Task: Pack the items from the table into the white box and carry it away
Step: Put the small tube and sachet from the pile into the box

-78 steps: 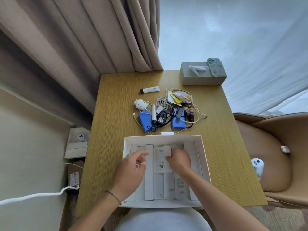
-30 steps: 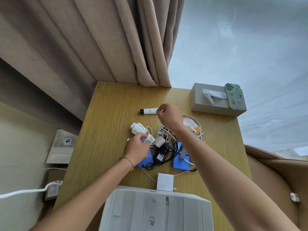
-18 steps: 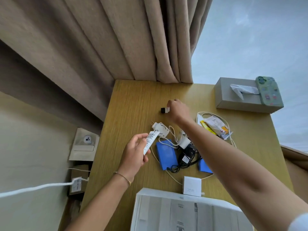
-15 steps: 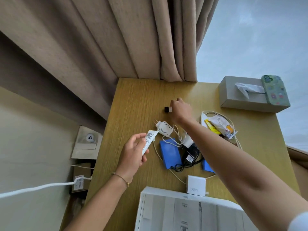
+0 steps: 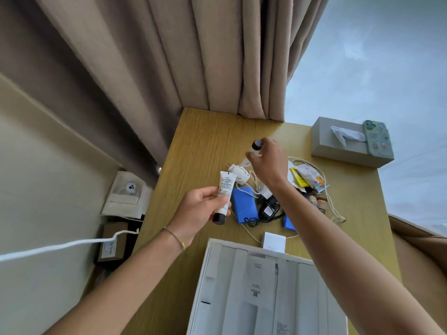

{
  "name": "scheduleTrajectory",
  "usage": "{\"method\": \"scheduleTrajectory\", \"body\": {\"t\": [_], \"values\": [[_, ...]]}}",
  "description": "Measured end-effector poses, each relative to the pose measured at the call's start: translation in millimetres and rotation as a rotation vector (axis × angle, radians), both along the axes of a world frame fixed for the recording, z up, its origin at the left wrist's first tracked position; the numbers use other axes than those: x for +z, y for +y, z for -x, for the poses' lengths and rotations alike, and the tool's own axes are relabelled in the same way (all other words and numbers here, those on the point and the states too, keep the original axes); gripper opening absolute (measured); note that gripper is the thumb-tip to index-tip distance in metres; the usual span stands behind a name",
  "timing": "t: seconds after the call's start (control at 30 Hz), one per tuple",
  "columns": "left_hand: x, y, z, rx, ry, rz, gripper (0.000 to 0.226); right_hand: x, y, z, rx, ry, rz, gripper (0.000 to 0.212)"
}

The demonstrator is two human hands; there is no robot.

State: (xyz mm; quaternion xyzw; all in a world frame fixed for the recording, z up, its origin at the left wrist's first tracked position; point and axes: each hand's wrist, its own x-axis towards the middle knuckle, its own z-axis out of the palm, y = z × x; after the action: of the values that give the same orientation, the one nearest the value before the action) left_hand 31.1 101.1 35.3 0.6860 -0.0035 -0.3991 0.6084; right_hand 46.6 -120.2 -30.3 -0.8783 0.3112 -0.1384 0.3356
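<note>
**Two tubes in hand above the table**

I am looking down at the white box (image 5: 266, 291), which is sitting open on the near part of the table (image 5: 193, 151), its cardboard dividers showing. Just beyond the box's far wall a small white cube charger (image 5: 274, 241) is lying on the wood.

My left hand (image 5: 198, 211) is hovering left of and beyond the box, fingers and thumb curled around a white tube (image 5: 223, 198) with a black cap pointing down toward me and printed text facing up. A thin bracelet (image 5: 174, 238) is sitting on that wrist.

Farther from the box, the pile is lying in the middle of the table: a blue pouch (image 5: 244, 205), a black adapter (image 5: 268, 207) with tangled black cable, a second blue piece (image 5: 289, 223) partly hidden under my right forearm, a white plug (image 5: 238, 174) with its prongs pointing left, a white cord (image 5: 331, 204) looping around yellow and white sachets (image 5: 306, 177).

My right hand (image 5: 268, 163) is reaching over the pile, fingers clenched around a second tube (image 5: 256, 147); only its black cap and a bit of white body are showing.

Beyond the box at the table's far right corner a grey tissue box (image 5: 343, 146) is standing with a green phone (image 5: 377, 139) lying on top. Curtains (image 5: 193, 56) are hanging behind the far edge.
</note>
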Motion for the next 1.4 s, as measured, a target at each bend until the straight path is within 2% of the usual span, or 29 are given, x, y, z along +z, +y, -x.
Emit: {"method": "scheduleTrajectory", "body": {"t": [0.1, 0.23, 0.47, 0.6, 0.67, 0.73, 0.93, 1.13, 1.4], "values": [[11, 6, 21, -0.033, 0.044, 0.027, 0.029, 22, 11, 36, -0.050, -0.015, -0.068, 0.025], [19, 17, 52, -0.090, 0.049, 0.007, 0.030, 44, 26, 85, -0.131, -0.063, -0.259, 0.022], [-4, 40, 115, -0.171, 0.009, -0.139, 0.021, 64, 42, 169, -0.267, -0.144, -0.940, 0.006], [-43, 42, 157, -0.133, -0.002, -0.268, 0.028, 65, 49, 210, -0.201, -0.109, -1.243, 0.019], [-62, 38, 169, -0.050, 0.062, -0.305, 0.033, 62, 54, 226, -0.179, -0.067, -1.352, 0.022], [-74, 34, 174, 0.037, 0.093, -0.359, 0.036, 59, 60, 240, -0.140, -0.012, -1.404, 0.024], [-88, 18, 172, 0.216, -0.027, -0.470, 0.037, 40, 81, 271, -0.027, 0.137, -1.438, 0.030], [-91, 11, 172, 0.212, -0.082, -0.444, 0.060, 18, 92, 290, -0.032, 0.260, -1.416, 0.030], [-92, 22, 188, 0.133, -0.251, -0.454, 0.071, 1, 96, 299, -0.073, 0.281, -1.422, 0.030]]}}
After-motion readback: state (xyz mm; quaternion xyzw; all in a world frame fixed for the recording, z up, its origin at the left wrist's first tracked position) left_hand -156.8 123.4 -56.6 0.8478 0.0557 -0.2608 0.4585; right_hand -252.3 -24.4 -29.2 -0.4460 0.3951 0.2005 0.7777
